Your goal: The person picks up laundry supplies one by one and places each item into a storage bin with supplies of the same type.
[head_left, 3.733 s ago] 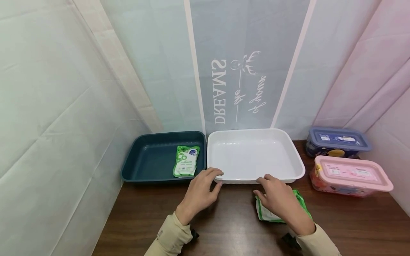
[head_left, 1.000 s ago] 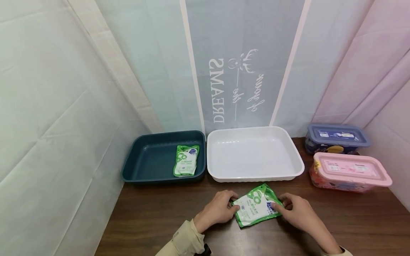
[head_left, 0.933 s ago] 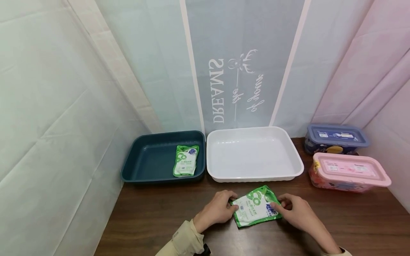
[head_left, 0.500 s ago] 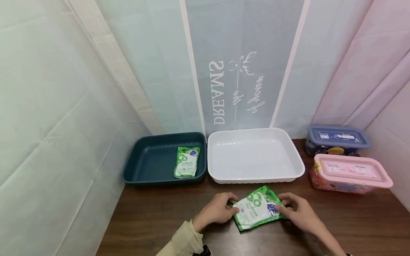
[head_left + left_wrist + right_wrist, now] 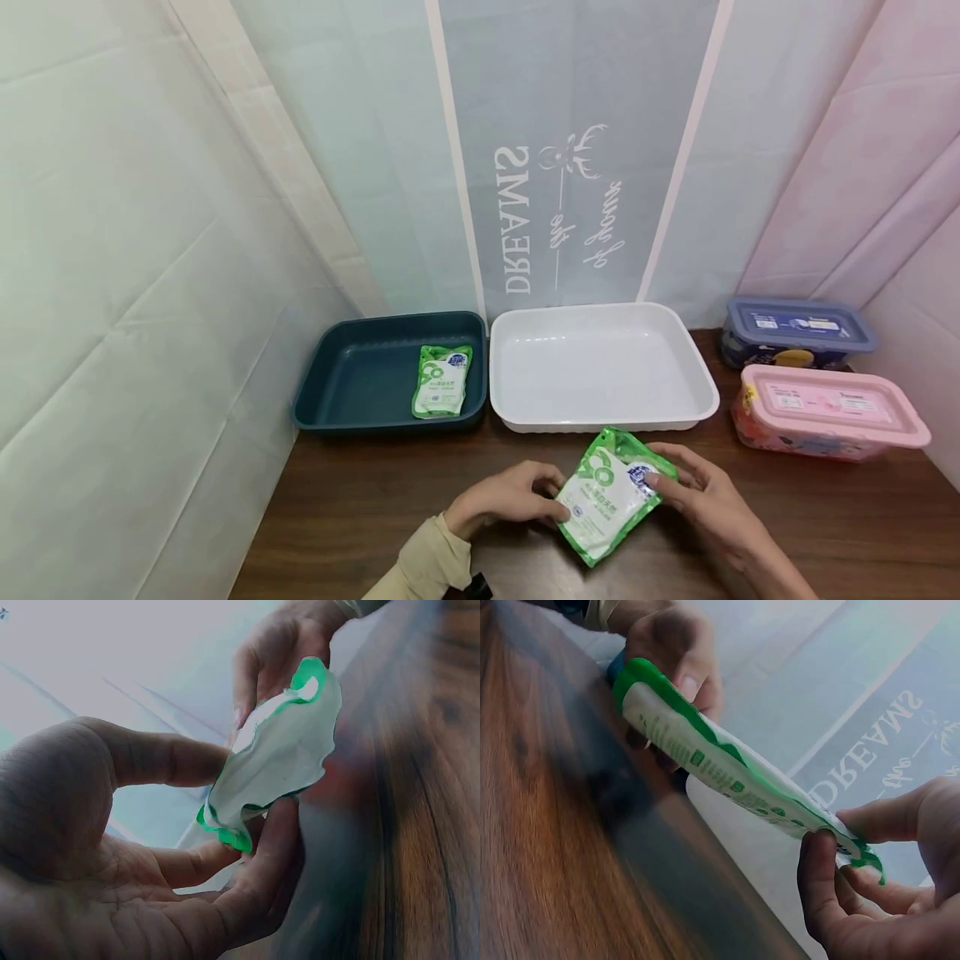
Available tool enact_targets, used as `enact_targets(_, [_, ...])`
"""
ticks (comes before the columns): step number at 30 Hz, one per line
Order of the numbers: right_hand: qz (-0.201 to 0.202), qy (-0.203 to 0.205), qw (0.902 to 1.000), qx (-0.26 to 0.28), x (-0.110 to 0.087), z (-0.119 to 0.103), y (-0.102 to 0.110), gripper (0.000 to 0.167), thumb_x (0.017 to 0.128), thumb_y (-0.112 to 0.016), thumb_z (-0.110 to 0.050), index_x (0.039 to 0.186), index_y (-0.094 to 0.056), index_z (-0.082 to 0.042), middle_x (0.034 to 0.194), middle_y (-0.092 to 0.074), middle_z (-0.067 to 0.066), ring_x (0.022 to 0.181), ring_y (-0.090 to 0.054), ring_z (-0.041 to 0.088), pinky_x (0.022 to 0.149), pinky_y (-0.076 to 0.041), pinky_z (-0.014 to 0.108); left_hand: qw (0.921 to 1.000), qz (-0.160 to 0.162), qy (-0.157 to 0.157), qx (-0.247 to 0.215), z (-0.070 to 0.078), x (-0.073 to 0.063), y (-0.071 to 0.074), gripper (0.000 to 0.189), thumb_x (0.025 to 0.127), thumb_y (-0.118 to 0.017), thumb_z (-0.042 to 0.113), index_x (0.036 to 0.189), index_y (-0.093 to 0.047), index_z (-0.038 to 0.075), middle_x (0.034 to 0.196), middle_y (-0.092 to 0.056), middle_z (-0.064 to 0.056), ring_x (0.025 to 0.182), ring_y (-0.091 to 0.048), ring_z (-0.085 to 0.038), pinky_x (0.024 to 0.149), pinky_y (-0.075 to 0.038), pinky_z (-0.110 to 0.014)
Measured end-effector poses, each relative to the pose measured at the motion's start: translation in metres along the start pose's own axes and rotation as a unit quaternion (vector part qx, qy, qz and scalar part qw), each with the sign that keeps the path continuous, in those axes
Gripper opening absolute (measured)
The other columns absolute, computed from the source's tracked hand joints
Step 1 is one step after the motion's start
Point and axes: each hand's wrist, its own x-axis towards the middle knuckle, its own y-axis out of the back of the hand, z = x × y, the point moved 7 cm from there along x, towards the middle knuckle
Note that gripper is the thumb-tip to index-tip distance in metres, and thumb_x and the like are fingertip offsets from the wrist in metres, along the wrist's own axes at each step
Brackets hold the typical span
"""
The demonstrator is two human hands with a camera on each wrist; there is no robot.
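Note:
A green-and-white plastic pouch (image 5: 609, 500) is held tilted above the table, in front of the white tray. My left hand (image 5: 517, 496) pinches its left edge between thumb and fingers; the left wrist view shows the pouch's crumpled end (image 5: 277, 750) there. At the opposite edge, my right hand (image 5: 708, 496) grips a corner, thumb on the printed face. From the right wrist the pouch's printed back (image 5: 705, 757) is visible, off the tabletop. A second pouch (image 5: 442, 382) of like look lies in the dark teal tray (image 5: 330, 421).
The white tray (image 5: 600, 367) stands beside the teal one against the curtain-like backdrop (image 5: 577, 83). To the right, a pink lidded box (image 5: 828, 408) sits in front of a blue lidded box (image 5: 798, 329). All rest on a brown wooden table (image 5: 337, 517).
Earlier my hands were near the white tray's front rim, with the pouch beneath my right hand. Both hands then took hold of it. Since half a second ago it has turned counter-clockwise.

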Motion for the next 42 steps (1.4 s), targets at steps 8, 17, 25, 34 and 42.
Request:
enact_targets(8, [-0.024, -0.011, 0.9991, 0.033, -0.001, -0.007, -0.006, 0.035, 0.108, -0.064, -0.015, 0.139, -0.057, -0.001, 0.116, -0.075, 0.000, 0.106, -0.071, 0.010, 0.090, -0.062, 0.029, 0.9957, -0.077, 0.015, -0.050, 0.001, -0.003, -0.011, 0.028, 0.097, -0.071, -0.004, 0.122, -0.062, 0.006, 0.112, -0.078, -0.009, 0.086, -0.073, -0.013, 0.078, -0.062, -0.027])
enact_targets(17, [-0.099, 0.043, 0.9923, 0.061, -0.003, -0.015, -0.018, 0.031, 0.111, -0.055, -0.011, 0.142, -0.055, -0.007, 0.122, -0.075, 0.001, 0.110, -0.071, 0.012, 0.094, -0.061, 0.029, 0.9931, -0.069, -0.032, -0.089, 0.014, -0.008, -0.008, 0.035, 0.094, -0.071, -0.011, 0.125, -0.059, 0.001, 0.117, -0.078, -0.019, 0.087, -0.074, -0.014, 0.079, -0.065, -0.030])
enact_targets(25, [-0.160, 0.080, 0.9806, 0.080, -0.005, -0.028, -0.040, 0.040, 0.111, -0.053, -0.005, 0.150, -0.048, -0.004, 0.132, -0.073, 0.004, 0.117, -0.072, 0.020, 0.095, -0.063, 0.043, 0.9926, -0.038, -0.056, -0.101, 0.024, -0.011, 0.003, 0.038, 0.094, -0.071, -0.012, 0.128, -0.059, -0.001, 0.113, -0.078, -0.012, 0.091, -0.078, -0.021, 0.080, -0.065, -0.030])
enact_targets(34, [-0.152, 0.063, 0.9845, 0.060, -0.001, -0.037, -0.053, 0.053, 0.112, -0.054, -0.011, 0.157, -0.034, 0.008, 0.130, -0.074, 0.001, 0.116, -0.073, 0.021, 0.092, -0.064, 0.048, 0.9949, 0.009, -0.065, -0.077, 0.029, -0.011, 0.016, 0.043, 0.095, -0.074, -0.007, 0.135, -0.058, -0.004, 0.115, -0.076, -0.010, 0.091, -0.078, -0.022, 0.082, -0.066, -0.036])
enact_targets(42, [-0.139, 0.091, 0.9856, 0.032, 0.011, -0.055, -0.065, 0.060, 0.112, -0.055, -0.013, 0.159, -0.028, 0.014, 0.130, -0.075, 0.002, 0.114, -0.074, 0.020, 0.089, -0.065, 0.046, 0.9913, 0.061, -0.075, -0.090, 0.035, -0.020, 0.030, 0.044, 0.093, -0.077, -0.008, 0.134, -0.062, -0.004, 0.113, -0.078, -0.015, 0.095, -0.080, -0.026, 0.086, -0.066, -0.052])
